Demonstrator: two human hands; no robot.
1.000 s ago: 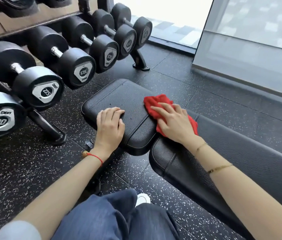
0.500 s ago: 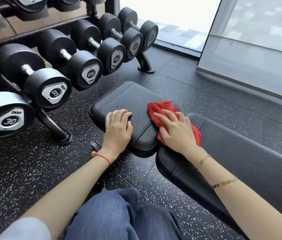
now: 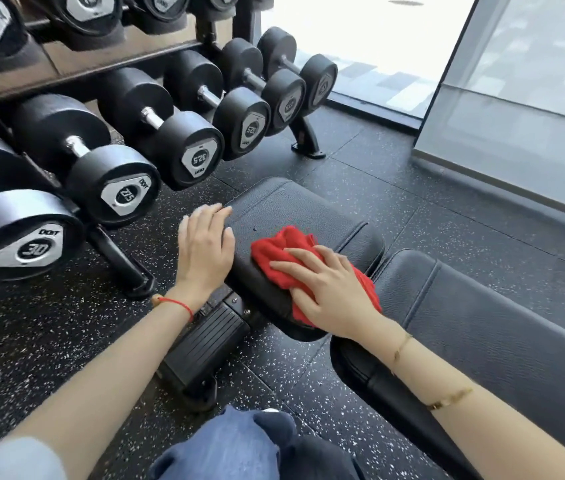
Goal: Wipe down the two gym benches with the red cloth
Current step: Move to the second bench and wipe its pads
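Observation:
A black padded gym bench lies across the floor, with a short seat pad [image 3: 295, 209] and a long back pad [image 3: 503, 327] to its right. The red cloth [image 3: 276, 252] is bunched on the near right part of the seat pad. My right hand [image 3: 329, 289] presses flat on the cloth, fingers spread and pointing left. On the seat pad's left edge rests my left hand [image 3: 205, 251], fingers straight and together. Only one bench is in view.
A dumbbell rack [image 3: 128, 268] with several black dumbbells [image 3: 114, 181] stands close on the left. The bench's black foot piece [image 3: 205, 348] sits under the seat pad. A glass wall [image 3: 516, 98] runs at the back right. My knee [image 3: 239, 445] is at the bottom, over speckled rubber floor.
My right hand slid the red cloth left and toward me across the seat pad. The left hand shifted to the pad's left edge, and the view moved closer.

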